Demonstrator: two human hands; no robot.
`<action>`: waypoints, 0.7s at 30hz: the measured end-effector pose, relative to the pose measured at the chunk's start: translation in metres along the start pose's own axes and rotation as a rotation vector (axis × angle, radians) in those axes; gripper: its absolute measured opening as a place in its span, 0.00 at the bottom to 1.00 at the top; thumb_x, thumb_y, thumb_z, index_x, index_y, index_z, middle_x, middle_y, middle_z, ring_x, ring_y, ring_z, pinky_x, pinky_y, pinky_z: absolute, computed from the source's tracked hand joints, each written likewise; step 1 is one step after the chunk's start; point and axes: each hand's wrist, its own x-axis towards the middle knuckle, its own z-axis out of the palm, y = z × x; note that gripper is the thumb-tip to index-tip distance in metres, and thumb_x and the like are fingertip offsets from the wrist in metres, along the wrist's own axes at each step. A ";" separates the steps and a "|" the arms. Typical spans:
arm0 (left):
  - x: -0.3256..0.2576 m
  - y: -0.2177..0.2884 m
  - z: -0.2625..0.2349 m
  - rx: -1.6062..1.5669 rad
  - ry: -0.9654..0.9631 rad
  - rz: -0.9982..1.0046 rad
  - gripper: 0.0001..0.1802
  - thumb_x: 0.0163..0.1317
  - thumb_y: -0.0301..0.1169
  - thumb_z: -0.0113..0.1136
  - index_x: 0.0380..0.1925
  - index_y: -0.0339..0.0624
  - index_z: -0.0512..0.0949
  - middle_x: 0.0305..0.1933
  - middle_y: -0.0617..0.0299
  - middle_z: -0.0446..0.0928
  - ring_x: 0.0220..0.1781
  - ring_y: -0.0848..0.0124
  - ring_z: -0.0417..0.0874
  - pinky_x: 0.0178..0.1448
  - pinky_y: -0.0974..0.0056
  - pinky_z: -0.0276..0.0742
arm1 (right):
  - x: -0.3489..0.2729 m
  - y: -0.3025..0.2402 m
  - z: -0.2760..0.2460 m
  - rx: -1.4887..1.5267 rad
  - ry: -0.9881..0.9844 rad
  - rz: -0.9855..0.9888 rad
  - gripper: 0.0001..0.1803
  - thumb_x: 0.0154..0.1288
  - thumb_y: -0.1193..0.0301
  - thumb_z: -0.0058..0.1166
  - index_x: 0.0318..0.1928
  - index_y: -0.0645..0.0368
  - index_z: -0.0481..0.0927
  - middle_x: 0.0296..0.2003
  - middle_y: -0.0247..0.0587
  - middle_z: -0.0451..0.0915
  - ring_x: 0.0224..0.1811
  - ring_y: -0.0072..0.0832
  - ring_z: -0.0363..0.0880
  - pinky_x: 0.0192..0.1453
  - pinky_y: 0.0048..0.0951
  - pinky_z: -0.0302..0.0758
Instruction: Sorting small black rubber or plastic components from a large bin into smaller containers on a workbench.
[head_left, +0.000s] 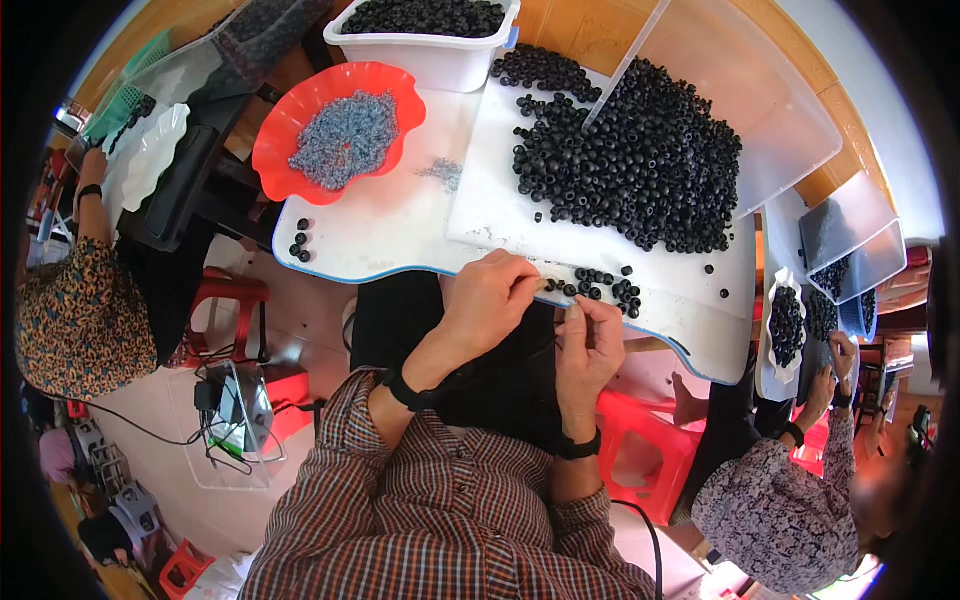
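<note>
Left hand [492,298] curled, fingertips pinched on black bead [552,286] at near tray [380,235] edge. Right hand [588,340] raised, thin stick [560,310] gripped. Roughly ten loose beads [612,287] counted nearby.

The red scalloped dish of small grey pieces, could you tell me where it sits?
In the head view, the red dish sits upper left on the white board, beside the white tub.

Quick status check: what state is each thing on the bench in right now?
Left hand: closed, pinching a bead at the board's edge.
Right hand: closed on a thin stick.
Black beads: heaped loose on the white board.
Red bowl: holds grey bits.
White tub: full of beads.
</note>
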 end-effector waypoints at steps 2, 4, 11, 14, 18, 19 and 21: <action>0.002 0.005 0.004 0.032 -0.039 0.022 0.08 0.56 0.27 0.65 0.35 0.39 0.82 0.31 0.53 0.78 0.28 0.58 0.80 0.32 0.61 0.75 | 0.001 0.004 -0.004 0.000 0.016 -0.011 0.05 0.65 0.81 0.55 0.42 0.66 0.78 0.35 0.37 0.75 0.25 0.16 0.73 0.28 0.16 0.71; 0.004 0.009 0.007 0.128 -0.080 0.032 0.09 0.56 0.29 0.65 0.36 0.40 0.82 0.32 0.54 0.76 0.29 0.57 0.80 0.33 0.59 0.75 | 0.003 0.004 -0.005 0.020 0.014 0.021 0.06 0.66 0.80 0.55 0.42 0.66 0.78 0.35 0.36 0.75 0.26 0.16 0.74 0.29 0.16 0.72; 0.006 0.014 0.013 0.301 -0.156 0.051 0.10 0.56 0.31 0.65 0.38 0.42 0.81 0.32 0.56 0.72 0.32 0.57 0.79 0.35 0.56 0.75 | 0.003 0.001 -0.004 0.073 -0.001 0.102 0.06 0.67 0.78 0.55 0.43 0.66 0.78 0.34 0.34 0.76 0.26 0.16 0.74 0.31 0.16 0.73; 0.004 0.010 0.012 0.198 -0.102 0.031 0.10 0.55 0.28 0.65 0.38 0.41 0.80 0.33 0.56 0.73 0.30 0.58 0.80 0.34 0.58 0.75 | 0.002 0.001 -0.004 0.116 -0.012 0.136 0.06 0.67 0.79 0.55 0.43 0.66 0.79 0.34 0.34 0.76 0.26 0.15 0.74 0.31 0.16 0.73; 0.005 0.002 0.010 -0.115 -0.067 -0.086 0.11 0.54 0.22 0.65 0.39 0.39 0.79 0.33 0.58 0.77 0.29 0.68 0.82 0.34 0.65 0.77 | 0.003 0.002 -0.003 0.159 -0.015 0.180 0.06 0.67 0.78 0.55 0.43 0.65 0.79 0.33 0.32 0.76 0.26 0.15 0.74 0.31 0.15 0.72; 0.005 0.002 0.008 -0.248 -0.068 -0.147 0.11 0.53 0.21 0.64 0.38 0.38 0.79 0.34 0.58 0.78 0.29 0.68 0.82 0.34 0.65 0.78 | 0.003 0.001 -0.003 0.162 -0.015 0.187 0.06 0.67 0.78 0.55 0.43 0.65 0.79 0.32 0.32 0.76 0.26 0.14 0.74 0.31 0.15 0.72; 0.006 0.001 0.005 -0.468 -0.092 -0.261 0.10 0.54 0.20 0.64 0.38 0.36 0.79 0.34 0.60 0.79 0.30 0.73 0.82 0.35 0.69 0.79 | 0.004 -0.003 -0.001 0.167 -0.020 0.194 0.05 0.67 0.78 0.55 0.43 0.65 0.79 0.32 0.32 0.76 0.26 0.14 0.74 0.31 0.15 0.72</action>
